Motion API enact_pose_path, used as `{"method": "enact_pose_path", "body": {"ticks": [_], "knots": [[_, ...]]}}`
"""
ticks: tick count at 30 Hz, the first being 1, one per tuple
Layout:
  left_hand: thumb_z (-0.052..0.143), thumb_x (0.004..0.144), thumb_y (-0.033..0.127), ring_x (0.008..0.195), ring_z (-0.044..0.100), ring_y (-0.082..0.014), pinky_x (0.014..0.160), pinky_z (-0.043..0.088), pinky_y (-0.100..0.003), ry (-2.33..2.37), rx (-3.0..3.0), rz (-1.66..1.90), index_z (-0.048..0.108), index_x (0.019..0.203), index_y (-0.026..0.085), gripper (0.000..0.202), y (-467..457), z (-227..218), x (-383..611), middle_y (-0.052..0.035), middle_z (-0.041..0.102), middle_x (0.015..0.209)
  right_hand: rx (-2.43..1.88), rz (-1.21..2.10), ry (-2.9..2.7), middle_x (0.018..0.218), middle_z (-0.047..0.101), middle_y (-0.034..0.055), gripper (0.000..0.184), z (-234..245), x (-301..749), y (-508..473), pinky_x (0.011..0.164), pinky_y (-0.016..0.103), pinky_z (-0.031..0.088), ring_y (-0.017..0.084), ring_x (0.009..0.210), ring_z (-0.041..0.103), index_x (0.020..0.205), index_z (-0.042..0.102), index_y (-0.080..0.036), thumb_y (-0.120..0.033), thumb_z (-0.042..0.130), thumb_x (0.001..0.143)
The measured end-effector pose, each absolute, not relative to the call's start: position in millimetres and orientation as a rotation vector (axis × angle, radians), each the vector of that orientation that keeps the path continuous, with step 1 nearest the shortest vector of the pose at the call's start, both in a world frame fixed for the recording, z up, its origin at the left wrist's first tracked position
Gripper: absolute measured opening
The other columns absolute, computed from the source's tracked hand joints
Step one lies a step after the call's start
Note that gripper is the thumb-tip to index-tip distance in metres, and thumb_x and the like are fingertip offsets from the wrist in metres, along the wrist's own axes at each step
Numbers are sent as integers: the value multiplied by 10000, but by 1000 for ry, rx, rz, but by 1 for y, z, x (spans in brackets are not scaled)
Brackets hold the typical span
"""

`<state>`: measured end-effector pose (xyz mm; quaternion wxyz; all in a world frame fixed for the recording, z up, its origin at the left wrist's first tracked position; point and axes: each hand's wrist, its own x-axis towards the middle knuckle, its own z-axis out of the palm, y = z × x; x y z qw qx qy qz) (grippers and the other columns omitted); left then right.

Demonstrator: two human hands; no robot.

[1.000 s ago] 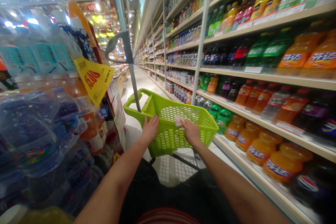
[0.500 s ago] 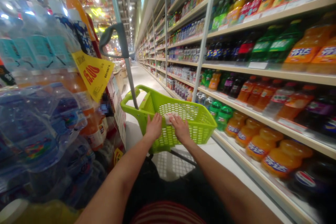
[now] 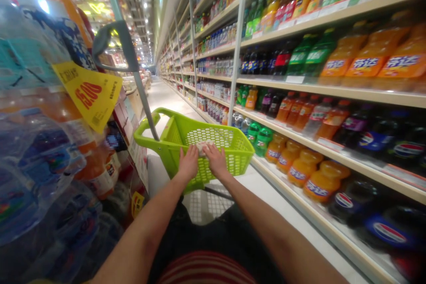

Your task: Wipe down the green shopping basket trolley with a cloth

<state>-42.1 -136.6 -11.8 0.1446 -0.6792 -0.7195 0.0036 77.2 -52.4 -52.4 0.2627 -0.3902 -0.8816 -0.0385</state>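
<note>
A bright green shopping basket (image 3: 229, 159) on a wheeled frame stands tilted before me, its grey pull handle (image 3: 130, 49) raised. Fingers of my right hand (image 3: 215, 162) press on a small white-and-pink cloth or tissue (image 3: 203, 145) at the basket's near rim. Beside it, my left hand (image 3: 188, 164) lies over the same rim, fingers stretched out, with the tips at the cloth's left edge. Its little finger is spread apart. The undersides of both hands are hidden.
Drink shelves (image 3: 299, 84) line the right side, with orange soda bottles (image 3: 326, 182) low down. Wrapped water bottles (image 3: 36, 155) are stacked close on the left, under a yellow price sign (image 3: 89, 93). An aisle floor (image 3: 163, 97) runs ahead between them.
My view has turned to the right, so basket and shelves appear farther left. The two hands have come closer together, and the left fingertips now meet the cloth.
</note>
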Motion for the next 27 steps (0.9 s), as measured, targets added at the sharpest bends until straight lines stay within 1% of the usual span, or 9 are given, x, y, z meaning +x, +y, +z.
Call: {"method": "enact_pose_path", "body": {"ticks": [4, 8, 11, 13, 17, 20, 22, 24, 27], "knots": [[353, 734, 103, 1381, 124, -216, 1085, 36, -579, -2041, -1974, -3, 251, 1399, 84, 672, -141, -13, -49, -100, 212, 1491, -1156, -153, -2371, 1406, 405, 49, 521, -61, 114, -34, 1040, 518, 202, 233, 1298, 323, 1305, 447, -251, -71, 308, 836], [368, 719, 89, 1379, 137, -212, 1091, 27, -560, -2058, -1939, -3, 266, 1396, 105, 686, -141, -10, -52, -99, 217, 1490, -1423, -180, -2260, 1403, 406, 71, 526, -73, 174, -7, 1025, 517, 212, 236, 1289, 328, 1312, 440, -229, -70, 298, 832], [377, 726, 99, 1369, 176, -236, 1091, 33, -557, -2089, -1906, -1, 294, 1384, 92, 663, -138, -8, -46, -130, 265, 1471, -1596, -146, -2149, 1409, 394, 89, 535, -79, 197, 4, 1008, 511, 232, 243, 1288, 318, 1324, 424, -204, -75, 311, 817], [383, 737, 119, 1366, 179, -261, 1087, 42, -564, -2114, -1884, 3, 304, 1376, 69, 646, -135, -9, -40, -158, 281, 1459, -1631, -111, -2118, 1408, 394, 91, 552, -79, 193, 2, 998, 493, 252, 251, 1289, 313, 1325, 424, -192, -70, 329, 795], [403, 734, 141, 1377, 135, -261, 1091, 67, -546, -2122, -1906, 15, 294, 1381, 79, 658, -131, -15, -25, -145, 220, 1483, -1439, -77, -2197, 1407, 399, 69, 590, -71, 143, -21, 1000, 443, 273, 245, 1297, 307, 1318, 436, -188, -37, 347, 754], [396, 743, 147, 1379, 137, -243, 1095, 79, -537, -2105, -1943, 20, 289, 1384, 93, 652, -132, -16, -24, -128, 208, 1489, -1159, -61, -2333, 1415, 391, 42, 605, -66, 104, -41, 1022, 455, 251, 222, 1314, 289, 1325, 424, -234, -30, 341, 762], [385, 749, 147, 1377, 145, -239, 1095, 72, -540, -2093, -1938, 16, 286, 1385, 88, 646, -136, -12, -33, -127, 222, 1486, -1060, -57, -2366, 1424, 378, 35, 600, -64, 92, -47, 1032, 468, 239, 217, 1319, 285, 1326, 421, -247, -33, 336, 773], [383, 748, 146, 1376, 147, -250, 1094, 57, -547, -2098, -1886, 8, 282, 1386, 74, 650, -142, -4, -47, -137, 223, 1483, -1071, -59, -2357, 1427, 371, 38, 601, -65, 97, -46, 1034, 488, 232, 220, 1318, 289, 1325, 423, -249, -26, 328, 775], [362, 769, 149, 1375, 144, -264, 1094, 38, -549, -2091, -1792, -11, 283, 1388, 66, 629, -155, 8, -70, -149, 225, 1480, -1200, -57, -2286, 1423, 377, 40, 638, -67, 119, -35, 1028, 507, 241, 224, 1302, 316, 1324, 423, -252, 0, 328, 746]]}}
